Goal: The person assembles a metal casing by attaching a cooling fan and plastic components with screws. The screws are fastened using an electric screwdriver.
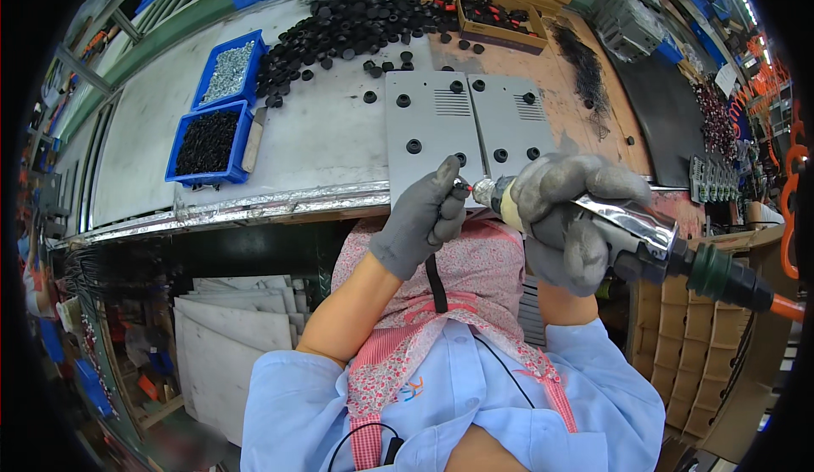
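Your gray-gloved right hand (572, 218) is wrapped around a silver power tool (632, 224), its nose aimed to your left and an orange hose (787, 308) joined to its rear end. Your left hand (428, 213), gloved in gray too, is drawn narrow, thumb and fingers pinching a small dark piece (460, 189) right at the tool's nose; whether the 2 touch, you cannot tell from here. Both hands are over the near edge of the surface (314, 124), in front of 2 gray panels that lie flat, side by side. The left panel (432, 124) and the right panel (511, 124) each carry slots and 4 black round feet (414, 146).

Beyond the panels, you have a big heap of loose black caps (339, 36), with an open cardboard box (502, 39) of black and red parts to its right. Off to your left stand 2 blue bins: the farther bin (225, 102) holds silvery bits, the nearer bin (205, 179) small black pieces.
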`<state>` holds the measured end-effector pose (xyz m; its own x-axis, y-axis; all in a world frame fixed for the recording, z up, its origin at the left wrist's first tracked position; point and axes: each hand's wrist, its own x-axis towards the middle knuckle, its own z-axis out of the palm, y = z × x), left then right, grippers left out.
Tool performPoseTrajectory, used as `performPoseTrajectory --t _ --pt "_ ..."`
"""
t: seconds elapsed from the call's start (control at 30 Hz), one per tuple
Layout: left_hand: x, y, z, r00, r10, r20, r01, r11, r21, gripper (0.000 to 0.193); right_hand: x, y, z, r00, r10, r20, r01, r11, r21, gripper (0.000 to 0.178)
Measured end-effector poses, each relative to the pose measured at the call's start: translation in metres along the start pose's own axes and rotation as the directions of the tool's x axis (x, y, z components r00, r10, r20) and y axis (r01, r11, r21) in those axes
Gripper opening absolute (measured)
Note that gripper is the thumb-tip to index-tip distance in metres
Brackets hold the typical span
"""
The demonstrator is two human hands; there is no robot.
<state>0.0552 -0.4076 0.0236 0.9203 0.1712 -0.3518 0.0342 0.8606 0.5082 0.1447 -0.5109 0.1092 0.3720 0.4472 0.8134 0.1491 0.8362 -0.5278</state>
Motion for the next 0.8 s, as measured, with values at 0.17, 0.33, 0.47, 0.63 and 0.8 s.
performPoseTrajectory --t 0.17,0.33,0.47,0.63,0.8 --pt "-0.001 0.005 -0.005 0.998 0.069 0.001 -0.069 0.997 -0.020 0.040 0.002 0.002 0.006 0.999 -0.036 0.025 0.037 0.997 -0.068 0.040" --pt "-0.006 0.010 -0.003 0.998 0.065 -0.015 -0.065 0.998 -0.008 0.041 0.003 0.001 0.009 0.999 -0.039 0.029 0.042 0.992 -0.119 0.044" --pt "-0.008 0.014 -0.003 0.991 0.115 -0.068 -0.110 0.991 0.071 0.039 0.009 0.008 0.011 0.993 -0.073 0.088 0.079 0.995 -0.066 0.041" --pt "-0.008 0.016 -0.006 0.981 0.189 -0.037 -0.185 0.978 0.101 0.041 0.007 0.007 0.004 0.994 -0.039 0.105 0.032 0.997 0.064 0.055" --pt "-0.010 0.019 -0.017 0.961 0.272 0.039 -0.274 0.961 0.038 0.043 0.026 0.012 0.006 0.992 -0.007 0.123 0.008 1.000 -0.007 0.039"
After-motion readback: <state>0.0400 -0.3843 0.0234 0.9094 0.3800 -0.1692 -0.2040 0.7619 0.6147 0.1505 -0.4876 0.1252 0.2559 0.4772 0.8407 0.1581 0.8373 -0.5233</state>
